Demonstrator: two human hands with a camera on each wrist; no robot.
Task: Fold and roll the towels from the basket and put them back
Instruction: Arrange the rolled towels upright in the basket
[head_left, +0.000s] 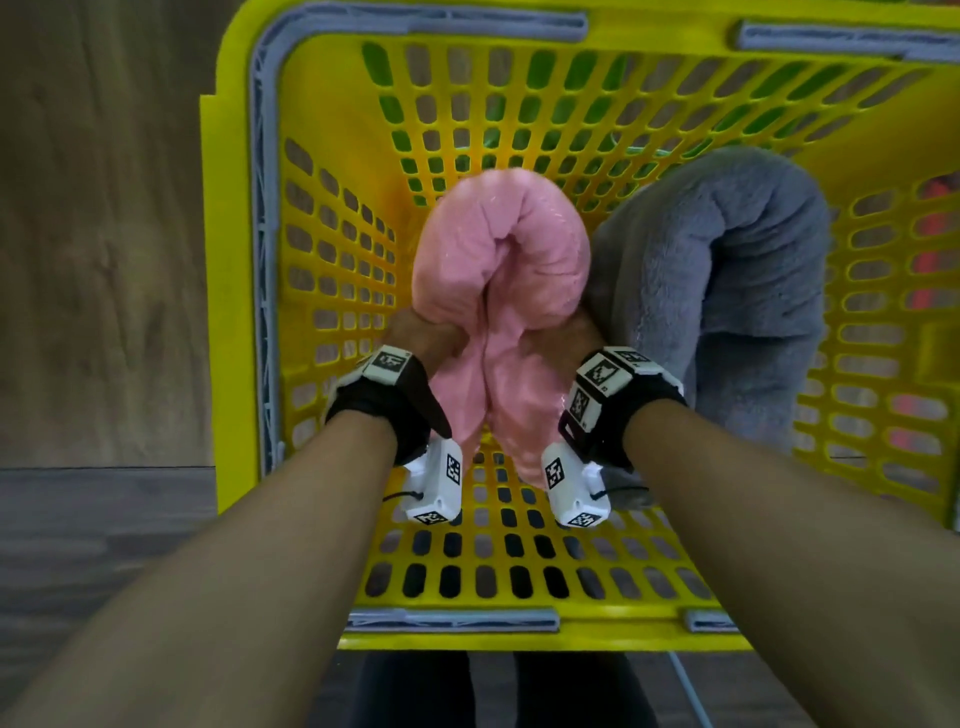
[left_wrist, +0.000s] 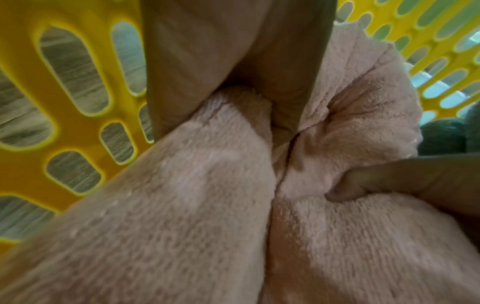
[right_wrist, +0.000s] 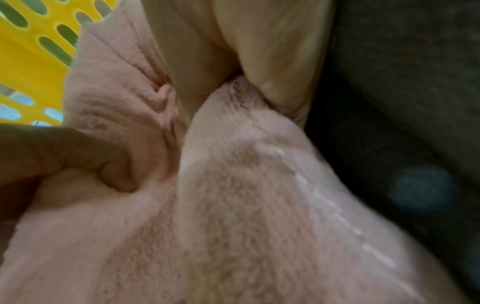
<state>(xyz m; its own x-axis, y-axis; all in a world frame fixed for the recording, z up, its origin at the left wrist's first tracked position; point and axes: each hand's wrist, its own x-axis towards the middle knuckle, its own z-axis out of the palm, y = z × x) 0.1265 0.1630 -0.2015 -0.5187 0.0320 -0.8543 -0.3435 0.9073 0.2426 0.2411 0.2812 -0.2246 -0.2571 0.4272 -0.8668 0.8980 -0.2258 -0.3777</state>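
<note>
Both hands clutch a plush pink towel roll bent into a horseshoe inside the yellow perforated plastic basket; the left hand grips its left leg, the right hand its right leg, thumbs sunk into the fleece. A fluffy grey towel roll, bent likewise, touches it on the right, over a wood-grain floor
</note>
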